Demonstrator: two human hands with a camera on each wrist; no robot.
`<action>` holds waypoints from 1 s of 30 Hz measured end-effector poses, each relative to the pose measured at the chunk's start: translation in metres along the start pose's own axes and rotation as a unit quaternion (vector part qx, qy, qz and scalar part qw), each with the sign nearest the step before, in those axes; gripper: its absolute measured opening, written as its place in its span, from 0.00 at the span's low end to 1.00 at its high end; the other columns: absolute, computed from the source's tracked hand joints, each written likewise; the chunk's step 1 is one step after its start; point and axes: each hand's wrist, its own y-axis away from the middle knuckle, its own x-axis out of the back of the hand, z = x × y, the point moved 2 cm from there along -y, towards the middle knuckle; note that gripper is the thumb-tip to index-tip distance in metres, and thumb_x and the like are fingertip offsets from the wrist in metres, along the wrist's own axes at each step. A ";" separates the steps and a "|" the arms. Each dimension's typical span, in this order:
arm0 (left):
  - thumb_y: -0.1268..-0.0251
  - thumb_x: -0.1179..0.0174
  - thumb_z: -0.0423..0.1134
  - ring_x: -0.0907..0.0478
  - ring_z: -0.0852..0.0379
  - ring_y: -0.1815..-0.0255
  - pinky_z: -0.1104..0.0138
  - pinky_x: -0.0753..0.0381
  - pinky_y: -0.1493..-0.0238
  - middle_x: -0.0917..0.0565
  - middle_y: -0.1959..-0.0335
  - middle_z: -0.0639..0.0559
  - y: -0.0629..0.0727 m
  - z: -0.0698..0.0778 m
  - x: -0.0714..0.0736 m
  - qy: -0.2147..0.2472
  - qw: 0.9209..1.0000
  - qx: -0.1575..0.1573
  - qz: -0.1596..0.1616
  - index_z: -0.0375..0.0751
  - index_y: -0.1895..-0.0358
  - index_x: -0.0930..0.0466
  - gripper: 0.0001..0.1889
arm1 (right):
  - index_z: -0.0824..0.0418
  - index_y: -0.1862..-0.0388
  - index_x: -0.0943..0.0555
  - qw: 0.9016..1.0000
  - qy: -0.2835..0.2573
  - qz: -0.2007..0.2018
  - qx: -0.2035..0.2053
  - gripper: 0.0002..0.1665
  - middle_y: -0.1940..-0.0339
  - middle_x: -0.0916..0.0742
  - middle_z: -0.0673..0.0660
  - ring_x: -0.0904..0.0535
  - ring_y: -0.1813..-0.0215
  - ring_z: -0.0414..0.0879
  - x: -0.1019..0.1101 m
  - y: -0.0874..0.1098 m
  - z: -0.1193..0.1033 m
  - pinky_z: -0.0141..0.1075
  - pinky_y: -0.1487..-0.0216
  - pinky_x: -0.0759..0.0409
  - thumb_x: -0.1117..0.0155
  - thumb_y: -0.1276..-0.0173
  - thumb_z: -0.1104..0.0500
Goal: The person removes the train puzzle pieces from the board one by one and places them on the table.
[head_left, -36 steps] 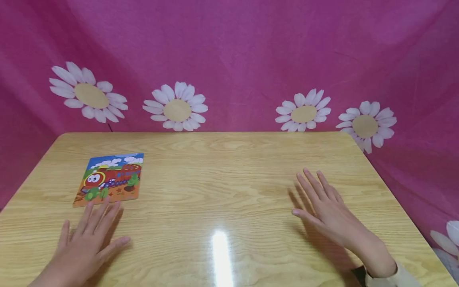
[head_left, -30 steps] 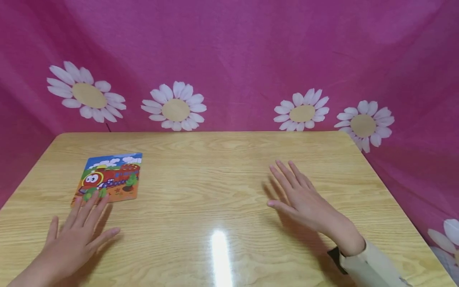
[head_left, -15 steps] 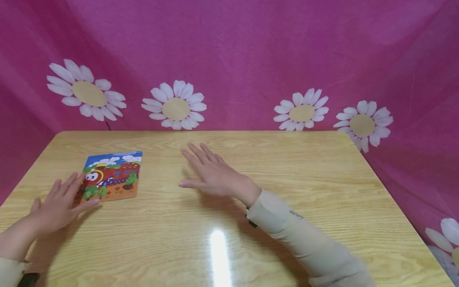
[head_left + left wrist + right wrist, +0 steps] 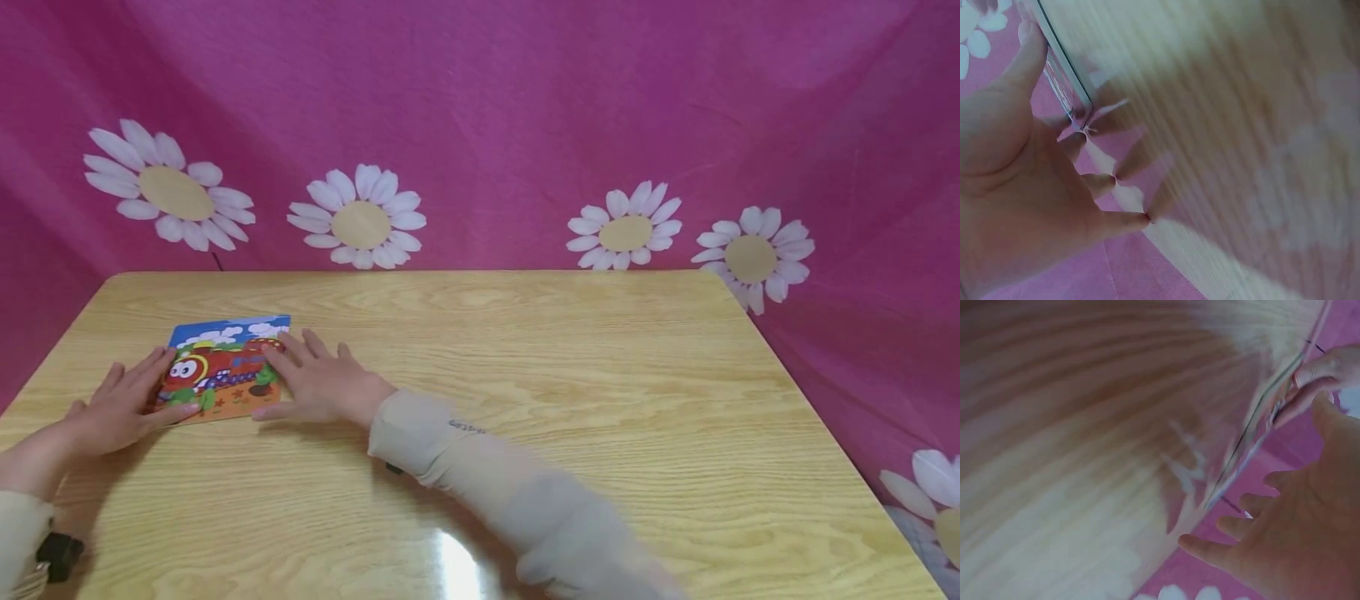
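A thin square board printed with a cartoon train (image 4: 225, 379) lies flat on the left part of the table. My left hand (image 4: 112, 417) is at its left side, fingers along that edge and thumb at the near corner. From the right, my right hand (image 4: 324, 385) reaches over with spread fingers, their tips overlapping the board's right edge in the head view. In the left wrist view, the thumb of the left hand (image 4: 1016, 162) touches the board's edge (image 4: 1072, 84). The right wrist view has the right hand (image 4: 1310, 519) spread beside the board's edge (image 4: 1250, 440).
The wood-grain table (image 4: 600, 400) extends far to the right of the hands. Behind it hangs a pink cloth (image 4: 487, 125) with white daisies. My right sleeve (image 4: 495, 492) crosses the near middle of the table, and a light reflection (image 4: 456, 567) shows beside it.
My right hand has swept left across the table to the board's right side. The left hand has shifted left and forward to its left edge. The board stays about where it was.
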 end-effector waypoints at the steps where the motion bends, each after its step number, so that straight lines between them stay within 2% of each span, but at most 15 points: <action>1: 0.29 0.49 0.61 0.79 0.15 0.34 0.16 0.65 0.55 0.72 0.26 0.25 0.000 0.000 0.000 0.002 1.000 -0.003 -0.001 0.35 0.24 0.75 0.52 | 0.37 0.20 0.66 1.000 0.008 0.000 -0.003 0.53 0.19 0.60 0.41 0.69 0.20 0.43 -0.001 -0.004 -0.005 0.47 0.24 0.54 0.59 0.35 0.21; 5: 0.28 0.49 0.59 0.80 0.15 0.34 0.17 0.66 0.55 0.72 0.26 0.26 0.002 0.004 0.001 0.013 1.000 -0.014 -0.010 0.37 0.23 0.73 0.50 | 0.37 0.20 0.63 0.998 0.050 0.004 -0.022 0.50 0.19 0.58 0.40 0.66 0.20 0.43 -0.004 -0.013 -0.016 0.46 0.24 0.52 0.61 0.33 0.22; 11: 0.27 0.50 0.59 0.81 0.17 0.33 0.17 0.67 0.54 0.74 0.26 0.27 0.002 0.007 0.004 0.019 1.000 -0.013 -0.019 0.35 0.24 0.73 0.49 | 0.36 0.20 0.65 0.991 0.121 -0.002 -0.052 0.46 0.20 0.61 0.39 0.66 0.20 0.42 -0.011 -0.020 -0.018 0.47 0.24 0.55 0.70 0.31 0.23; 15: 0.28 0.49 0.59 0.82 0.18 0.33 0.17 0.68 0.53 0.74 0.26 0.27 0.001 0.007 0.005 0.023 0.999 -0.008 -0.023 0.34 0.24 0.72 0.50 | 0.34 0.20 0.66 0.990 0.129 -0.001 -0.059 0.43 0.20 0.62 0.38 0.67 0.20 0.42 -0.013 -0.022 -0.018 0.47 0.24 0.56 0.75 0.29 0.25; 21: 0.28 0.49 0.58 0.82 0.18 0.33 0.17 0.68 0.54 0.73 0.26 0.26 0.001 0.008 0.005 0.027 0.999 -0.012 -0.022 0.32 0.24 0.70 0.49 | 0.33 0.21 0.64 0.991 0.123 -0.007 -0.059 0.41 0.20 0.62 0.37 0.67 0.20 0.43 -0.013 -0.024 -0.017 0.48 0.24 0.57 0.74 0.29 0.26; 30: 0.29 0.49 0.61 0.76 0.16 0.32 0.17 0.64 0.52 0.68 0.25 0.27 0.005 0.018 -0.001 -0.001 1.000 -0.009 -0.005 0.33 0.23 0.68 0.50 | 0.33 0.20 0.65 0.994 0.099 -0.006 -0.039 0.42 0.20 0.62 0.37 0.67 0.20 0.45 -0.013 -0.014 -0.007 0.51 0.24 0.56 0.72 0.28 0.26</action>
